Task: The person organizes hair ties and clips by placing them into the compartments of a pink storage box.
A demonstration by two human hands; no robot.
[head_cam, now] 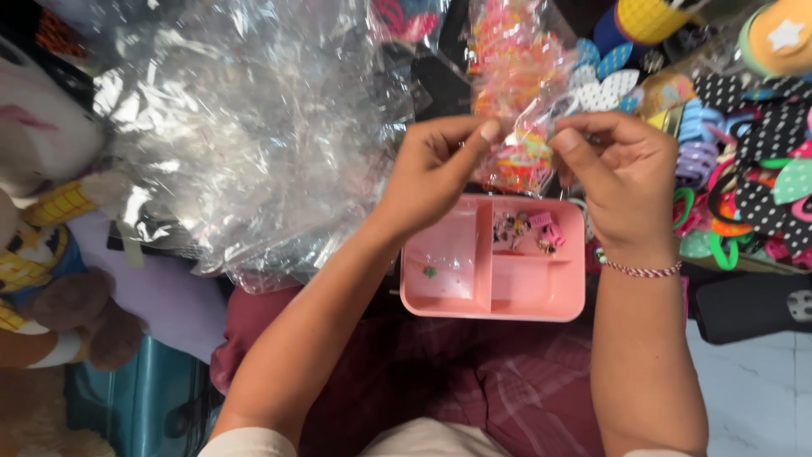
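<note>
Head view: my left hand [436, 169] and right hand [622, 173] both pinch the clear bag of colourful bands [512, 85], long axis running far-to-near, hanging over the pink tray [448, 254].

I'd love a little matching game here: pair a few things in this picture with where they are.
Things:
1. pink plastic compartment tray
2. small clear bag of colourful bits
3. big crumpled clear plastic sheet
4. red-and-white woven bracelet

Places:
A. on the right wrist
B. pinched between both hands
C. on the lap, below the hands
D. left of the hands

Pairs: 1-C, 2-B, 3-D, 4-A
</note>
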